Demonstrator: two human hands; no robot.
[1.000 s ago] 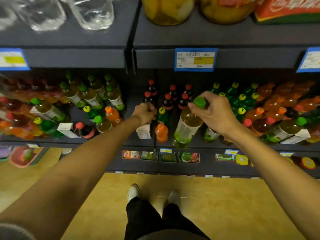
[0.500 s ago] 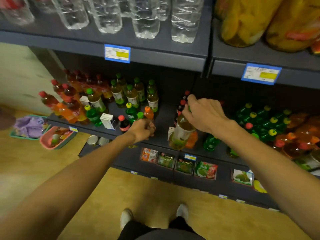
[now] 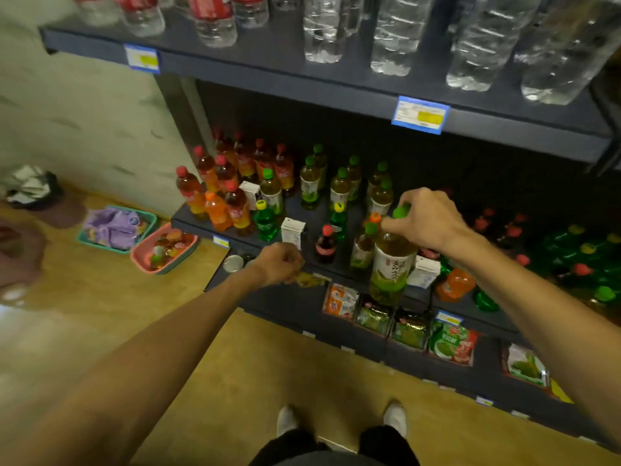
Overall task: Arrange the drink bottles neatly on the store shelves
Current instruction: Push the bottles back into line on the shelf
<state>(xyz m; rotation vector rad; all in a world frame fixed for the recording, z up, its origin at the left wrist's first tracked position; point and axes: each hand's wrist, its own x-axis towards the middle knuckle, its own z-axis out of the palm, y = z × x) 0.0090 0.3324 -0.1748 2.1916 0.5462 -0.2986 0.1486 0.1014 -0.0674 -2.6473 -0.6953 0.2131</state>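
I count two floor baskets (image 3: 117, 227) at nine o'clock, three white cartons (image 3: 293, 230) among the bottles, and two blue shelf tags (image 3: 420, 114) at twelve.

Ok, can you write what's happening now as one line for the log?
right hand: holds green tea bottle by its cap | left hand: curled, holds nothing | bottle: over shelf front, not yet set down
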